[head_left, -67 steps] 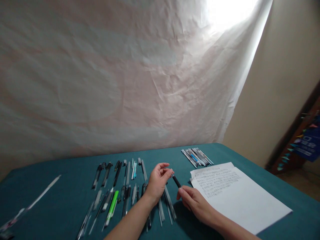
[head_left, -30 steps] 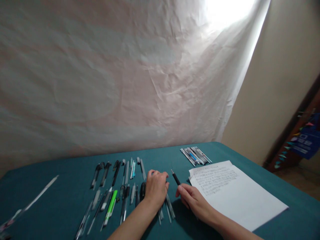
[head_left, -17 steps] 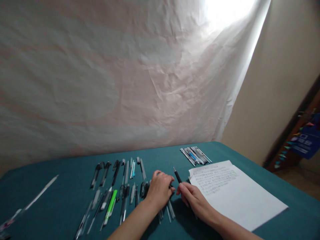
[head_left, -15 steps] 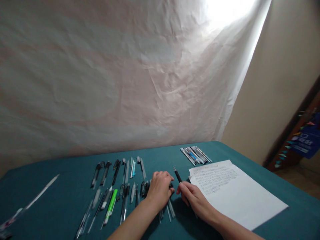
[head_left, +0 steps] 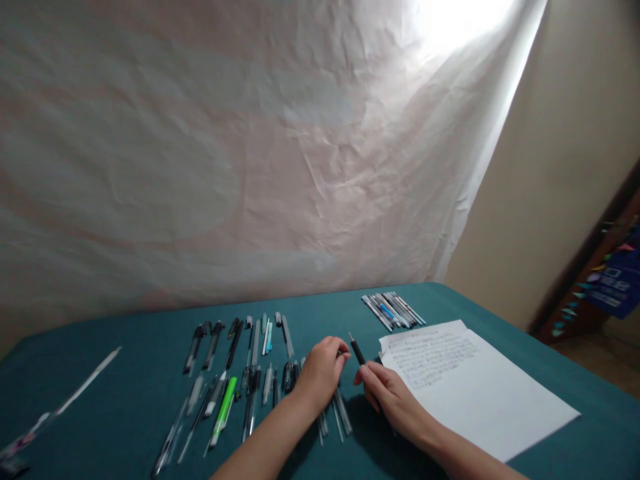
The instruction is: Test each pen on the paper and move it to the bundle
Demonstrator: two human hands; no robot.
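Note:
My right hand is closed on a black pen, whose tip points up and away to the left. My left hand hovers just left of that tip, its fingers curled into a pinch; what they hold is hidden. Under and left of that hand, several pens lie in loose rows on the teal table, a green highlighter among them. A white sheet of paper with handwriting at its far end lies right of my right hand.
A small bundle of pens lies at the table's far edge, beyond the paper. A thin white strip lies at the far left. A creased white cloth hangs behind the table. A beige wall stands at the right.
My left hand went down onto the pens beside the right hand, closed there, and has now lifted a little toward the black pen's tip. The right hand has kept hold of the pen.

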